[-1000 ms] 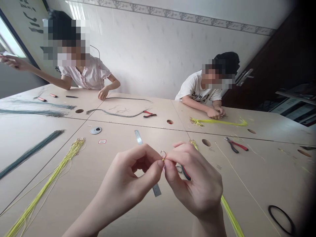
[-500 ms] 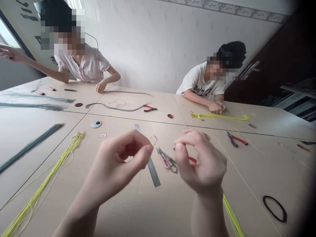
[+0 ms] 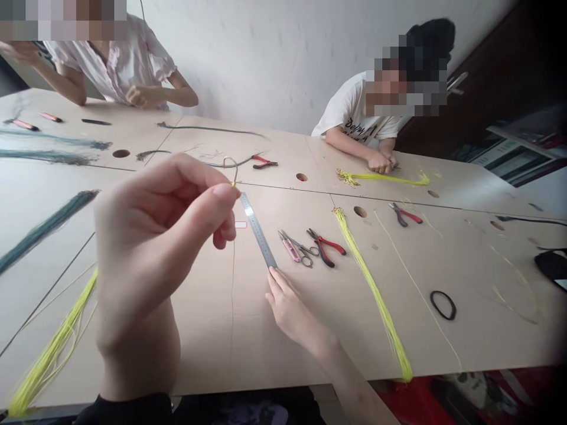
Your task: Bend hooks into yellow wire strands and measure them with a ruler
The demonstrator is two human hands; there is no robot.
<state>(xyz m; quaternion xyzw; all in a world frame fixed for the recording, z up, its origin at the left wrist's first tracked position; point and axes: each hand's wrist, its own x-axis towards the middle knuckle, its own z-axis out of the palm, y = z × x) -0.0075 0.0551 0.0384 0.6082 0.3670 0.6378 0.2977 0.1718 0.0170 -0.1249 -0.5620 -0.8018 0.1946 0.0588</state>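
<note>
My left hand [image 3: 163, 242] is raised close to the camera, thumb and forefinger pinching a thin yellowish cord [image 3: 235, 171]. A small loop of it stands above the fingertips; below them a thin line runs down, cord or table seam, I cannot tell which. My right hand [image 3: 296, 310] is down at the table, its fingers on the near end of a steel ruler [image 3: 257, 231]. Just right of the ruler lie pink thread snips [image 3: 291, 250], small scissors [image 3: 307, 254] and red-and-black pliers [image 3: 326, 247].
Bundles of yellow cord lie right [image 3: 370, 283] and left [image 3: 62, 339], beside a dark green bundle [image 3: 48, 230]. Farther right are another pair of pliers [image 3: 405, 215] and a black ring [image 3: 443, 305]. Two people sit across the table [image 3: 195, 360], which has round holes [image 3: 302, 177].
My right hand has gone from beside my left hand down to the ruler's near end. My left hand has moved left and nearer the camera, still pinching the cord. The view has shifted.
</note>
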